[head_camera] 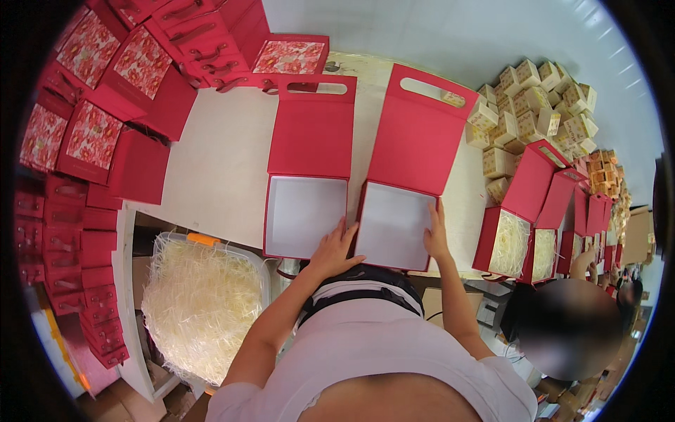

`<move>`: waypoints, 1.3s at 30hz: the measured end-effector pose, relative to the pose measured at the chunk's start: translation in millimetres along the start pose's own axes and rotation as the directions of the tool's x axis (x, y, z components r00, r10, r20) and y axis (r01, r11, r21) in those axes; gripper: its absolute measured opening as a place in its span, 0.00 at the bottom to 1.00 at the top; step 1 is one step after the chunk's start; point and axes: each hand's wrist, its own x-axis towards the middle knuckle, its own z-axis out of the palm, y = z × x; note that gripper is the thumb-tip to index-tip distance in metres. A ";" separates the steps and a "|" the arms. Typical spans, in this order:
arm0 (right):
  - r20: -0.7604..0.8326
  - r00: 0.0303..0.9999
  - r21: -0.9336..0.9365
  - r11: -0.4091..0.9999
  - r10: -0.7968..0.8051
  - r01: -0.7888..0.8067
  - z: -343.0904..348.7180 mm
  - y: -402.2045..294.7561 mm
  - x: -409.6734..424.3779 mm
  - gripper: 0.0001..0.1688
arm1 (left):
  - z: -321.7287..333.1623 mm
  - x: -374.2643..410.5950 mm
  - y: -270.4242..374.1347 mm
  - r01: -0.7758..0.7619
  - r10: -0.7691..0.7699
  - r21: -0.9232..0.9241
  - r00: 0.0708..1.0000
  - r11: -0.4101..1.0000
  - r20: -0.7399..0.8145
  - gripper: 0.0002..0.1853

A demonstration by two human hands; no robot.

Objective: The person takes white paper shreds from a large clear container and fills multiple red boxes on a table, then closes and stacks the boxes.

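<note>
Two red gift boxes with raised lids and white interiors lie side by side before me, the left box [307, 216] and the right box [395, 227]. Each lid has an oval handle slot. My left hand [336, 248] rests between them, its fingers over the left box's near right corner and its thumb by the right box's near left corner; a grip is not plain. My right hand [435, 232] touches the right wall of the right box, fingers partly along its rim. Neither box shows anything inside.
A plastic tub [265, 274] of pale shredded filler stands at left. Closed red boxes [140, 163] are stacked at far left. Small cream cartons [503, 126] pile up at back right. Filler-lined red boxes [509, 242] stand right, near a co-worker [569, 327].
</note>
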 end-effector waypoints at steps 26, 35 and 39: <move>-0.011 0.883 -0.301 0.844 -0.468 0.444 31.6 -110.5 20.3 0.24 | -82.9 -207.6 -48.2 0.738 -0.303 -0.063 0.196 0.671 -0.933 0.22; 0.220 0.811 0.166 0.840 -0.542 0.517 113.3 -197.7 -4.5 0.24 | -73.6 -364.0 -106.8 0.986 -0.876 -0.162 -0.044 0.039 -0.481 0.52; 0.286 0.785 0.204 0.835 -0.550 0.511 127.3 -208.5 -23.1 0.23 | 14.1 -385.5 -175.5 0.939 -0.936 -0.342 -0.086 0.038 -0.340 0.41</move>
